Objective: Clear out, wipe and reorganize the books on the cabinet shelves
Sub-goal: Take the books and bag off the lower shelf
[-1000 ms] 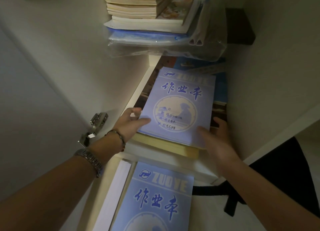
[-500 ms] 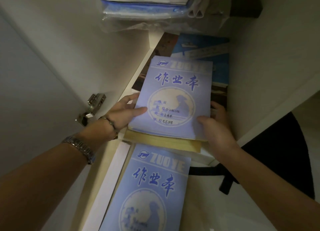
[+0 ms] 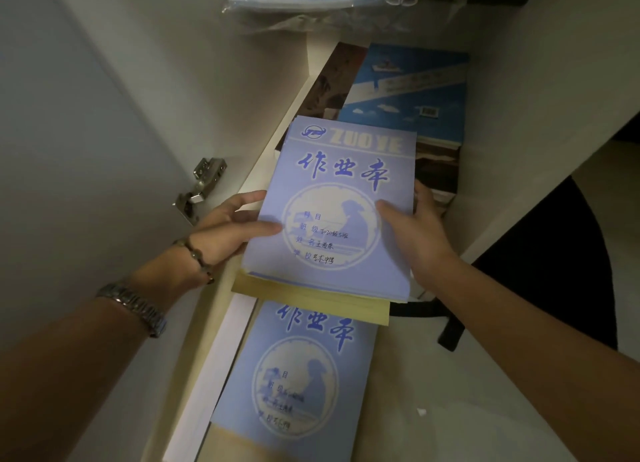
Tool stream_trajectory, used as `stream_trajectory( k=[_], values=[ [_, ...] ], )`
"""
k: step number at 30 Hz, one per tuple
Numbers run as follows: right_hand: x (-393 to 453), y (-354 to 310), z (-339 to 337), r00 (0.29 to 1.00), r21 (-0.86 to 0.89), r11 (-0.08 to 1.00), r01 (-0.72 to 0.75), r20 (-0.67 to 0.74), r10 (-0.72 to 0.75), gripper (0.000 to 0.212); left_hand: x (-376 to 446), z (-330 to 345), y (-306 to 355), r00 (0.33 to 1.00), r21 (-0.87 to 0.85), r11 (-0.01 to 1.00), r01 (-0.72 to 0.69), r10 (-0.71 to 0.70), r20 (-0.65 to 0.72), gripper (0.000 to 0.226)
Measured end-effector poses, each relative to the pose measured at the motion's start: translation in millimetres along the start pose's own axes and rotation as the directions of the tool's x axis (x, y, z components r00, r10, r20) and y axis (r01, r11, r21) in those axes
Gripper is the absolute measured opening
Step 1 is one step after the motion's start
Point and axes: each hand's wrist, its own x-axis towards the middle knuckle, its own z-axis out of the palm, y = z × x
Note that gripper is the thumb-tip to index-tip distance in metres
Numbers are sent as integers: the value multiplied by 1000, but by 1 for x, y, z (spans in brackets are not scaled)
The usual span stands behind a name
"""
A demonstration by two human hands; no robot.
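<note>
Left hand [image 3: 230,234]: I've got it on the left edge of the stack of pale blue exercise books [image 3: 332,215], thumb flat on the top cover, the other fingers reaching along and under the side
Right hand [image 3: 412,234]: gripping the right edge, thumb pressed on the cover, fingers curled behind out of sight
Stack: held between both hands, jutting out past the shelf's front edge, with a thick yellow-edged book [image 3: 311,300] at the bottom
At 12 o'clock: a glossy blue paperback with a ship picture [image 3: 408,91] lying flat on the white cabinet shelf [image 3: 273,150], a brown-covered book [image 3: 330,84] beside it
At 6 o'clock: a second pale blue exercise book [image 3: 298,385] lying on the level below
At 9 o'clock: metal door hinge [image 3: 201,191] on the cabinet wall
Left wrist: bead bracelet [image 3: 194,253], metal watch [image 3: 133,305] further up
</note>
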Motion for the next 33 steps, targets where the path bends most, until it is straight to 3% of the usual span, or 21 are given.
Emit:
stream_trajectory(
  k=[2, 5, 7, 9, 12, 16, 20, 25, 33],
  values=[
    [-5, -2, 0, 1000, -3, 1000, 15, 5, -15, 47, -3, 5, 0, 997, -9, 1000, -6, 5, -78, 66],
    [-20, -1, -2, 999, -1, 999, 45, 19, -45, 43, -11, 8, 0, 987, -27, 1000, -1, -3, -160, 70],
    [-33, 4, -3, 997, -7, 997, 76, 28, -76, 44, -18, 7, -2, 989, 24, 1000, -8, 11, -148, 77],
    [-48, 11, -3, 995, -19, 996, 91, 37, -91, 49, -28, 6, -7, 992, 105, 994, -17, 30, -126, 66],
    [-74, 19, 0, 992, -16, 994, 113, 60, -111, 59, -48, -1, -22, 996, 91, 996, -8, 17, -91, 57],
    [-115, 30, 10, 991, 7, 997, 72, 113, -72, 60, -79, -15, -48, 996, 134, 991, 19, -7, -85, 68],
    [-153, 48, 15, 991, -61, 998, 28, 134, -20, 63, -101, -29, -80, 988, 143, 987, 74, -54, -142, 55],
    [-182, 74, 17, 982, -172, 983, -60, 168, 89, 67, -118, -41, -118, 982, 183, 972, 150, -126, -140, 55],
    [-177, 108, 9, 961, -134, 959, -250, 84, 262, 67, -113, -23, -135, 972, 112, 969, 222, -211, -108, 68]
  ],
)
